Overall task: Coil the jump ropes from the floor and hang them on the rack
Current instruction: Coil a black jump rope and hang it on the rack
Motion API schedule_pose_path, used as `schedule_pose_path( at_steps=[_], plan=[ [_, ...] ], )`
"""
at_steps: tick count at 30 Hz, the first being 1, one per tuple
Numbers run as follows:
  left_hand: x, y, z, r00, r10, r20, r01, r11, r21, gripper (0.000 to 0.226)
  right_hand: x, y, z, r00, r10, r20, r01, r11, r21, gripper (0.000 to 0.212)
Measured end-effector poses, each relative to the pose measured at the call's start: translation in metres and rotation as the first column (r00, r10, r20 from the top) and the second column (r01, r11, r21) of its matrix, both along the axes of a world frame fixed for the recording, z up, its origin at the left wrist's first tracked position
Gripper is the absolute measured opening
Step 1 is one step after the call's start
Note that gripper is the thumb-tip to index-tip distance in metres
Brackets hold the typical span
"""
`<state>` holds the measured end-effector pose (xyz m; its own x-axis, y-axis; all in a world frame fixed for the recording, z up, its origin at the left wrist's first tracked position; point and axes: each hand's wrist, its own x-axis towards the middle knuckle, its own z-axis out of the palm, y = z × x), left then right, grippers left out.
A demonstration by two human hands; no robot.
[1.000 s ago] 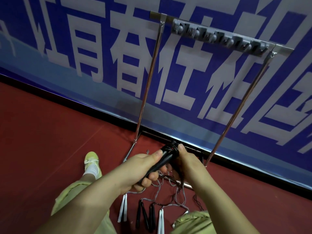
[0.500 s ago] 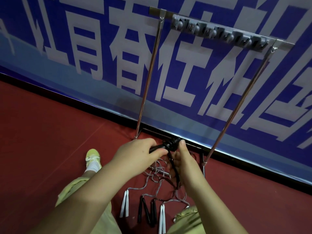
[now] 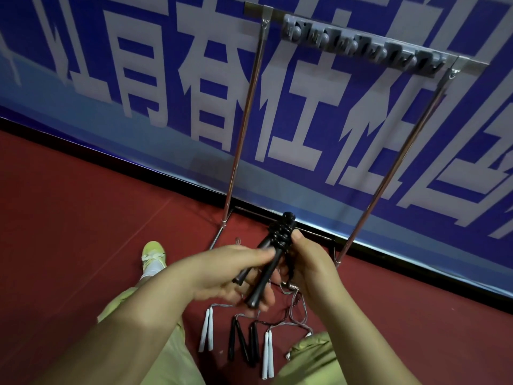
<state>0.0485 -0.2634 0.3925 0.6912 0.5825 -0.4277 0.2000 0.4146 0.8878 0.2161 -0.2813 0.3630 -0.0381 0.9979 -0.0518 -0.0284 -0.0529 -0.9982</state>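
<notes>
Head view: left hand (image 3: 222, 276) and right hand (image 3: 311, 262) grip black jump rope (image 3: 280, 234), cord wound round its handles.

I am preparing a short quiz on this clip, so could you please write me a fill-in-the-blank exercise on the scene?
1. Both hands, the left hand and the right hand, hold a jump rope whose handles are ____ in colour.
2. The hook bar of the rack carries ____ ropes.
3. The floor is ____.

Missing words: black; no; red

Rack (image 3: 245, 118) poles shiny polished metal; hook bar (image 3: 361, 45) matt grey plastic; floor (image 3: 83, 218) matt red, fine-textured.
</notes>
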Motion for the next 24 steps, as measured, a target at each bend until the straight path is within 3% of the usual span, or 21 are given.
schedule_pose_path(
  at_steps=[2, 5, 7, 10, 12, 16, 19, 22, 24],
  plan=[
    [0.005, -0.006, 0.000, 0.970, 0.113, 0.215, -0.056, 0.965, -0.255, 0.062, 0.001, 0.002, 0.000, 0.999, 0.039, -0.035, -0.038, 0.999, 0.023, 0.048],
    [0.008, -0.008, -0.007, 0.939, 0.200, 0.280, -0.099, 0.937, -0.335, 0.067, 0.002, 0.005, 0.000, 0.999, 0.044, 0.005, -0.044, 0.999, 0.006, 0.052],
    [0.006, -0.006, -0.012, 0.967, 0.157, 0.200, -0.111, 0.969, -0.222, 0.062, 0.004, 0.004, 0.002, 0.998, 0.035, 0.052, -0.034, 0.999, -0.012, 0.049],
    [0.009, -0.003, -0.022, 0.971, 0.233, 0.061, -0.238, 0.967, 0.092, 0.057, 0.008, 0.001, 0.009, 0.983, 0.032, 0.178, -0.035, 0.999, 0.011, 0.050],
    [0.013, -0.002, -0.028, 0.957, 0.289, -0.007, -0.273, 0.914, 0.299, 0.053, 0.010, 0.000, 0.013, 0.960, 0.046, 0.276, -0.054, 0.998, 0.024, 0.057],
    [0.011, 0.001, -0.036, 0.908, 0.399, -0.127, -0.241, 0.745, 0.622, 0.051, 0.007, -0.001, 0.019, 0.938, 0.032, 0.344, -0.035, 0.999, 0.002, 0.050],
    [0.009, 0.004, -0.035, 0.866, 0.451, -0.216, -0.146, 0.641, 0.753, 0.048, 0.004, 0.000, 0.020, 0.934, -0.012, 0.358, 0.028, 0.999, -0.039, 0.049],
    [0.007, 0.007, -0.028, 0.815, 0.489, -0.311, -0.058, 0.602, 0.796, 0.051, 0.000, -0.001, 0.017, 0.822, -0.062, 0.566, 0.102, 0.994, -0.040, 0.064],
    [0.006, 0.009, -0.024, 0.755, 0.513, -0.408, 0.050, 0.576, 0.816, 0.053, -0.004, -0.004, 0.015, 0.789, -0.086, 0.609, 0.106, 0.994, 0.003, 0.066]
  ],
)
